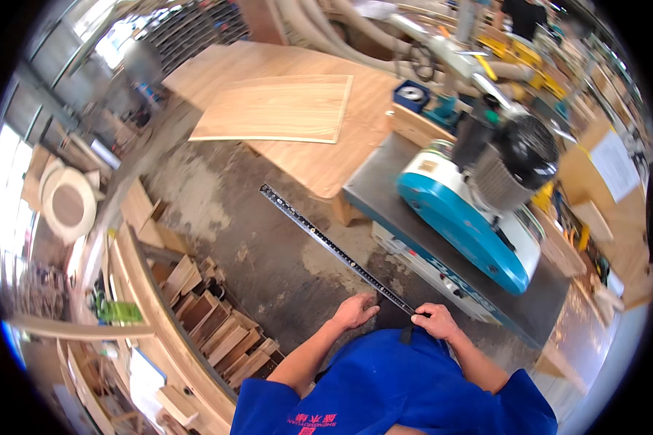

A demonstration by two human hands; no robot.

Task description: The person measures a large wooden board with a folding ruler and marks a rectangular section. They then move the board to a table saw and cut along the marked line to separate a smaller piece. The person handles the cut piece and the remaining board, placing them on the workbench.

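A black measuring tape with light markings slants from in front of my body out to the far left, its blade stretched straight over the floor. My right hand is closed around its near end; the fingers hide most of what is there. Beside the blade, to its left, is my left hand, its fingers loosely bent with a gap between thumb and fingertips. Nothing shows in that hand. Both hands are close in front of my blue apron.
At right stands a woodworking machine with a blue guard and grey table. Ahead, a wooden panel lies on a larger board. Wood offcuts lie at lower left, near a wooden workbench.
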